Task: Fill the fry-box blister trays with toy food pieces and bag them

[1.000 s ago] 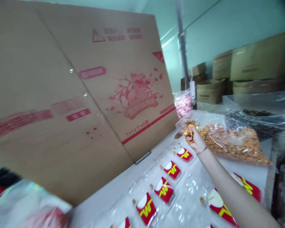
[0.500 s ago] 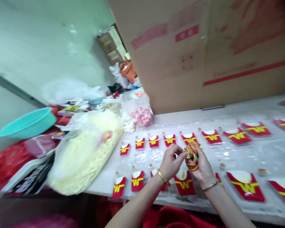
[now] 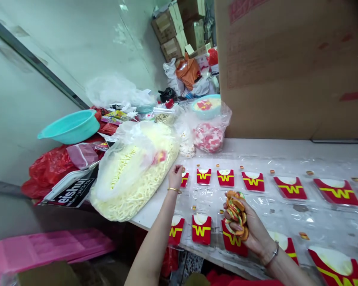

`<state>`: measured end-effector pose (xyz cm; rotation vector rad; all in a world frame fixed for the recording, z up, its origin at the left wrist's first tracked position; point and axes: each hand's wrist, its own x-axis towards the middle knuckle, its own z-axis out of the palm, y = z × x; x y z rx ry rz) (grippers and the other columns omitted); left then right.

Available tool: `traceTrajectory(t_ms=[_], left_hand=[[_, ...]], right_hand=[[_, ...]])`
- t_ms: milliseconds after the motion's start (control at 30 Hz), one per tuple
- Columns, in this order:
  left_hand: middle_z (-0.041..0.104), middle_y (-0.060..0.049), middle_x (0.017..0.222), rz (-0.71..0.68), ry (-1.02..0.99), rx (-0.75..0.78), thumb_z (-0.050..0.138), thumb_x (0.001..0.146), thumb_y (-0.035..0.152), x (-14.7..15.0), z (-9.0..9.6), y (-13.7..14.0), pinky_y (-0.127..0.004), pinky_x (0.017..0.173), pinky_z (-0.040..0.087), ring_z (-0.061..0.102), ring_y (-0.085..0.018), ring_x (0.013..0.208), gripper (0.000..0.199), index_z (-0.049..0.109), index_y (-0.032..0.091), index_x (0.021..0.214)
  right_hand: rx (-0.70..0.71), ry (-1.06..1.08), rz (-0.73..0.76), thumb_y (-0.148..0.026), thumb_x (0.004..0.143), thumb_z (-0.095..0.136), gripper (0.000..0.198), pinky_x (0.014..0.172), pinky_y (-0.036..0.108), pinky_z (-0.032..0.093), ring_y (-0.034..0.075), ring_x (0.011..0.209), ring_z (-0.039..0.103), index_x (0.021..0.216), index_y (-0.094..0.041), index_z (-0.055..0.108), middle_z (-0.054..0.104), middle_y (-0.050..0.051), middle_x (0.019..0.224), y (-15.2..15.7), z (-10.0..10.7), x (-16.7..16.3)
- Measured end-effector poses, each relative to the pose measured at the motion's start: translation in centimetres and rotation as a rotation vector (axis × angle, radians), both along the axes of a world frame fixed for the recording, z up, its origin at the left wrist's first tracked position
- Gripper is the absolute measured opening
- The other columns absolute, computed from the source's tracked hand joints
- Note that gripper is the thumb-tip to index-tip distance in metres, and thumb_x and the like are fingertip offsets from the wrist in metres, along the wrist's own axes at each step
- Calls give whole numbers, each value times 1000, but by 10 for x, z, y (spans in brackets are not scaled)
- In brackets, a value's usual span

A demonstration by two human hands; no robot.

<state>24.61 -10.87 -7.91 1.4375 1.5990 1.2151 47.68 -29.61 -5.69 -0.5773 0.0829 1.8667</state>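
My right hand [image 3: 256,230] is closed around a bunch of miniature toy burgers [image 3: 237,212], held above the front row of red packets. Stretched out to the far left of the back row, my left hand [image 3: 175,176] has its fingers pinched together; what they hold is too small to make out. It is beside a red fries packet [image 3: 184,181] with a yellow W, partly hidden by the hand. More such packets [image 3: 203,177] lie in two rows on clear plastic, many with a tiny burger [image 3: 217,165] near the top left corner.
A large clear bag of pale yellow strips [image 3: 137,190] lies left of the rows. Behind are a bag of pink and white pieces [image 3: 209,137] and a turquoise basin [image 3: 71,127]. A big cardboard box [image 3: 286,79] stands along the table's back.
My left hand has left the burgers in my right hand and reached away to the back left. My right hand still holds the bunch. The view has swung left.
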Motion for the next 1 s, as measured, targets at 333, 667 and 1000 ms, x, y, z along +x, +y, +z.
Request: traceTrajectory(t_ms=[333,667,1000], left_hand=[[62,-2,72,-70,435,-36,58,74,18,-21,-36,70,-29,74,44,58,-15,70,4,62,16,73],[61,-7,92,-244,648,46,55,85,24,8,0,45,-35,87,40,56,-21,89,11,63,17,89],[61,-2,81,-813,199,-93,56,88,35,78,44,-40,-25,72,44,55,-14,77,18,59,17,83]], right_hand=[[-58,-110,161,-34,83,65,19,32,13,27,5,42,43,93,-19,59,60,2,76,23,-11,-6],[-5,-252,250,-38,80,66,26,30,14,27,5,40,43,77,-13,60,61,4,69,45,-9,-2],[28,-356,245,-38,82,65,25,31,14,25,5,39,40,94,-17,59,58,0,69,47,-15,-1]])
